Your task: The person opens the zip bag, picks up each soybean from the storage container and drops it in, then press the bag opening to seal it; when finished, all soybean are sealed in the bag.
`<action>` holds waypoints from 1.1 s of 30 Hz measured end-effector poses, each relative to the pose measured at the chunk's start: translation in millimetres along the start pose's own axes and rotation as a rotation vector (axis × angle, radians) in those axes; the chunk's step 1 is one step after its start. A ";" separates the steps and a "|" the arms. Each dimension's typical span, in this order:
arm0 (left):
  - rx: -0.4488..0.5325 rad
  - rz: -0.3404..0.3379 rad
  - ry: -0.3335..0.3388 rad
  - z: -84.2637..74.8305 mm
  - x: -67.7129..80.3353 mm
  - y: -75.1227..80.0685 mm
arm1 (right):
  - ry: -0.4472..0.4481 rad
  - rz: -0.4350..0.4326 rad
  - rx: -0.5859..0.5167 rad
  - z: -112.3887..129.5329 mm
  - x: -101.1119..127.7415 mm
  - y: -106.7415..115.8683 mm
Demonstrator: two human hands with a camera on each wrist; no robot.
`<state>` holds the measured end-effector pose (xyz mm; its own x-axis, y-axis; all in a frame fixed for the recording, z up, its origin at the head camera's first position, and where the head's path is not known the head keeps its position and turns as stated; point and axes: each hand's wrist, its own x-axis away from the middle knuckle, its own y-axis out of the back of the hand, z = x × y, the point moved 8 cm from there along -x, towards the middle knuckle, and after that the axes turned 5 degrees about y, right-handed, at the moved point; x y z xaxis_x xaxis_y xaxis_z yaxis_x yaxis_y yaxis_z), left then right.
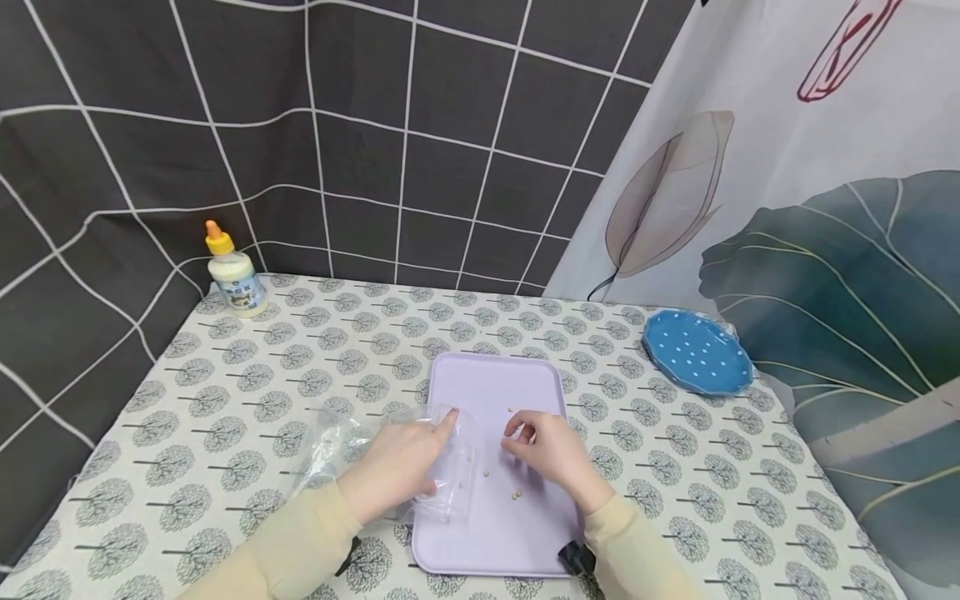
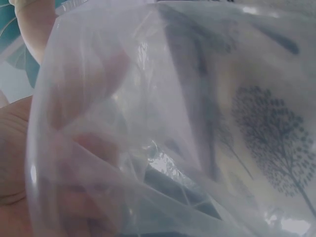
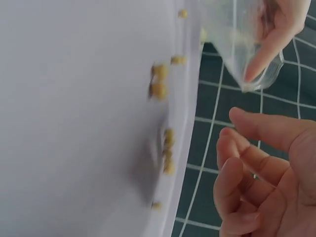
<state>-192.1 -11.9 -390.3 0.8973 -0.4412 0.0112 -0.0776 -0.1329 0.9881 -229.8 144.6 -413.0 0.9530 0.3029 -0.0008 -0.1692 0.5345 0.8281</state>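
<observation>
A lavender tray (image 1: 495,383) lies in the middle of the table with several small yellow beans (image 1: 514,495) scattered on it. My left hand (image 1: 438,454) grips a clear plastic bag (image 1: 337,442) at the tray's left edge, index finger stretched along the bag's mouth. A few beans show inside the bag. My right hand (image 1: 517,437) hovers over the tray among the beans, fingers loosely curled, nothing visible between them. The left wrist view is filled by the bag (image 2: 163,123). In the right wrist view my right hand (image 3: 256,168) sits beside the beans (image 3: 159,89) and the bag's mouth (image 3: 232,44).
A small bottle with an orange cap (image 1: 234,275) stands at the back left corner. A blue dotted plate (image 1: 697,354) sits at the back right. The tree-patterned tablecloth (image 1: 262,375) is ringed by a dark checked cloth and a leaf-print curtain.
</observation>
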 end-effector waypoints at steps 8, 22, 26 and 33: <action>0.000 -0.013 -0.009 0.6 0.6 -0.2 | -0.026 0.043 0.068 -11.8 -2.2 -4.0; -0.026 -0.021 -0.010 1.4 2.0 1.5 | 0.041 0.118 0.156 -7.6 -6.1 -14.1; -0.024 -0.020 -0.009 1.7 2.0 1.0 | 0.056 0.114 0.204 -4.8 -8.7 -14.6; -0.007 -0.003 -0.007 2.3 1.3 -1.1 | 0.071 0.103 0.244 -4.0 -10.6 -15.0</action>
<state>-191.8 -14.3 -391.7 0.8944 -0.4472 0.0072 -0.0721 -0.1283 0.9891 -238.4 136.5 -427.6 0.9125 0.4049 0.0587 -0.1907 0.2942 0.9365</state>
